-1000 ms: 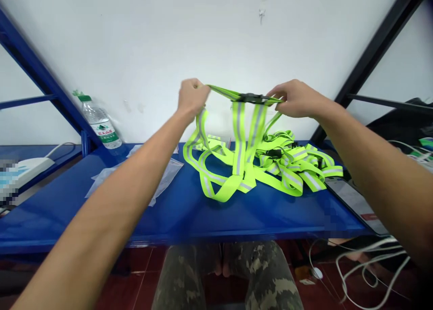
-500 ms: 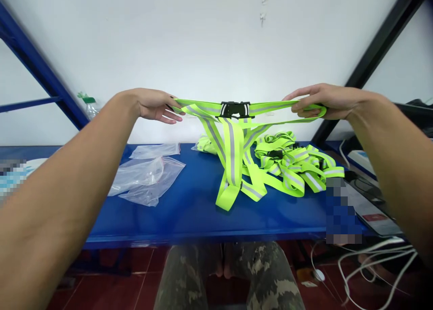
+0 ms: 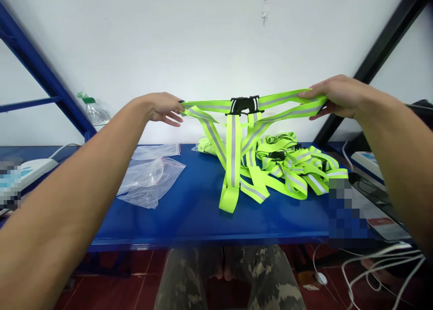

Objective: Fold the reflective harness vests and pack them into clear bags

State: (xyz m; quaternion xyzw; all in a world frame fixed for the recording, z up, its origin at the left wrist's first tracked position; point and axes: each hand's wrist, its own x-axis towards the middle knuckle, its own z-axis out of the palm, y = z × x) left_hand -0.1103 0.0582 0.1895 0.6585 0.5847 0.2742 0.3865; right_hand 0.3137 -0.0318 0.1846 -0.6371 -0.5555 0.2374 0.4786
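A neon yellow-green reflective harness (image 3: pixel 233 150) with grey stripes is stretched between my hands above the table. My left hand (image 3: pixel 165 108) pinches the left end of its waist strap, the other fingers loosely apart. At the right end, my right hand (image 3: pixel 333 96) grips the strap, which loops back on itself there. The black buckle (image 3: pixel 244 104) is fastened midway along the belt. Shoulder straps hang below it, their lower ends reaching down to the table level. Behind them to the right lies a tangled pile of similar straps (image 3: pixel 297 166).
Clear plastic zip bags (image 3: pixel 152 179) lie left of centre on the blue table (image 3: pixel 189 224). One more bagged bundle (image 3: pixel 206 144) is near the wall. A bottle with a green cap (image 3: pixel 96 112) stands at the back left. White cables (image 3: pixel 382 269) hang at the lower right.
My right hand has moved slightly up and to the right, and the strap loop in it has spread wider. The buckle has shifted a little right and up.
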